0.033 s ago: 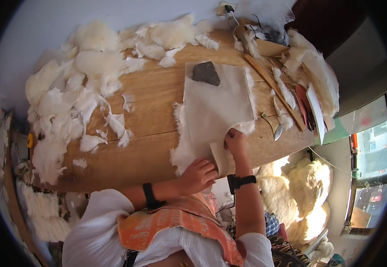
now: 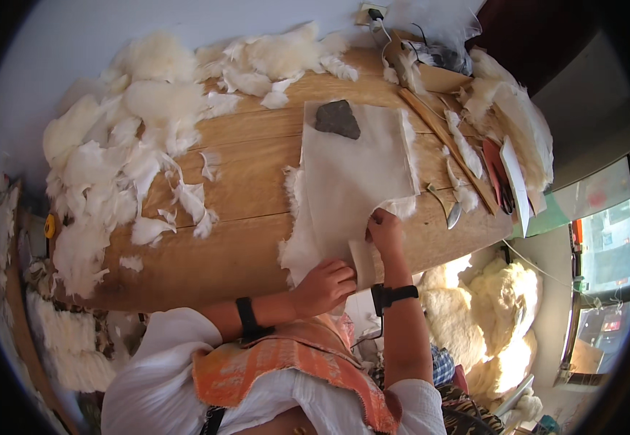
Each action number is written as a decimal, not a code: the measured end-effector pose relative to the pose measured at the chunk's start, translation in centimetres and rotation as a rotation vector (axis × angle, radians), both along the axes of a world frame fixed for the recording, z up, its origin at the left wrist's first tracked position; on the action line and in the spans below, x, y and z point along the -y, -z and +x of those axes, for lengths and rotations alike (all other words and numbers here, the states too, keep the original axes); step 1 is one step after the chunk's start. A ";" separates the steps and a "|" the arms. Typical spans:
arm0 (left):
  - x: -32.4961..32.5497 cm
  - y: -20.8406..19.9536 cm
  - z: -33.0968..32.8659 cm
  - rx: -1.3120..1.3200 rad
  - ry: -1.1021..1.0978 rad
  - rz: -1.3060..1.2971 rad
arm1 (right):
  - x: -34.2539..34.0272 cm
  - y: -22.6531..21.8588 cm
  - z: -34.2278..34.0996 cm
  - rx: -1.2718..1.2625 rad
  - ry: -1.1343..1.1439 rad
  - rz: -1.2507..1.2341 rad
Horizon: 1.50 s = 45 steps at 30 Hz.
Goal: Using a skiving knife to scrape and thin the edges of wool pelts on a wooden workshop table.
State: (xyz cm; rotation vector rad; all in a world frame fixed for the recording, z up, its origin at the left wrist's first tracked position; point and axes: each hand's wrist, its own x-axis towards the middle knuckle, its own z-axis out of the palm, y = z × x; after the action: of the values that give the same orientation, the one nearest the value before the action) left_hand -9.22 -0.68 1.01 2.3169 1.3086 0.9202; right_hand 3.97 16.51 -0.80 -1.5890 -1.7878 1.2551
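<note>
A pale sheepskin (image 2: 355, 170) lies skin side up on the wooden worktop, white fleece fringing its sides. On its far end rests a dark, flat, angular stone (image 2: 338, 119). At its near right edge, my right hand (image 2: 385, 232) is closed in a pinch on the skin. My left hand (image 2: 324, 284) curls closed at the near end, the fingertips hidden against the skin. Between the hands, a narrow flap (image 2: 363, 262) of the skin is turned up.
White fleece tufts (image 2: 159, 109) cover the left and far worktop (image 2: 242, 181). To the right lie a long wooden stick (image 2: 445, 148), a small blade with a handle (image 2: 451, 210), a red-brown sheath-like piece (image 2: 497, 170) and a white card (image 2: 515, 185). Fleece bundles (image 2: 503, 297) sit below at right.
Both hands keep their hold at the near end of the sheepskin. The turned-up flap between them has shifted very slightly; the stone stays on the skin.
</note>
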 end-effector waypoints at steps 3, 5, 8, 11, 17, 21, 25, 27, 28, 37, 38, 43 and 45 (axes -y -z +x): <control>0.6 0.3 -0.3 0.138 0.006 0.088 | 0.1 0.0 -0.1 0.125 0.000 0.150; 1.4 0.6 -1.4 0.124 0.024 0.085 | 0.2 -0.2 0.0 0.072 -0.028 0.166; 2.7 1.0 -2.2 0.084 0.065 0.053 | 0.2 -0.6 0.1 0.022 -0.024 0.099; 3.8 0.9 -2.0 0.025 0.092 0.055 | 0.0 -0.7 0.2 -0.006 -0.021 0.073; 5.5 0.9 -1.9 -0.102 0.114 0.156 | -0.5 0.0 0.5 -0.029 -0.023 0.034; 6.0 0.8 -1.3 -0.243 0.098 0.189 | -0.5 0.1 0.4 -0.099 -0.020 0.012; 3.7 -2.4 -2.6 0.223 -0.103 -0.328 | -0.3 -0.1 0.4 -0.090 -0.055 0.055; -0.8 -4.2 -6.5 1.045 -0.337 -0.278 | -0.3 -0.1 0.4 -0.118 -0.037 0.007; -2.9 -5.3 -9.2 1.319 -0.588 -0.183 | -0.3 -0.2 0.4 -0.113 -0.064 0.041; -6.0 -0.7 -7.7 0.158 -0.251 0.040 | 0.0 -0.6 0.3 -0.153 -0.024 -0.040; -6.0 0.0 -7.0 -0.010 -0.249 0.106 | 0.0 -0.6 0.3 -0.123 -0.026 -0.031; -6.8 1.1 -6.5 -0.103 -0.286 0.074 | 0.1 -0.7 0.1 -0.102 0.012 0.018; -7.8 1.2 -7.6 0.121 -0.498 -0.068 | 0.1 -0.7 0.1 -0.137 0.001 0.023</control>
State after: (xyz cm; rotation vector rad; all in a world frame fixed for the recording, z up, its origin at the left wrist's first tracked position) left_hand -16.78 7.11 -0.21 1.8787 1.8698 1.1164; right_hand 4.10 16.40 -0.10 -1.4549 -1.7100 1.3053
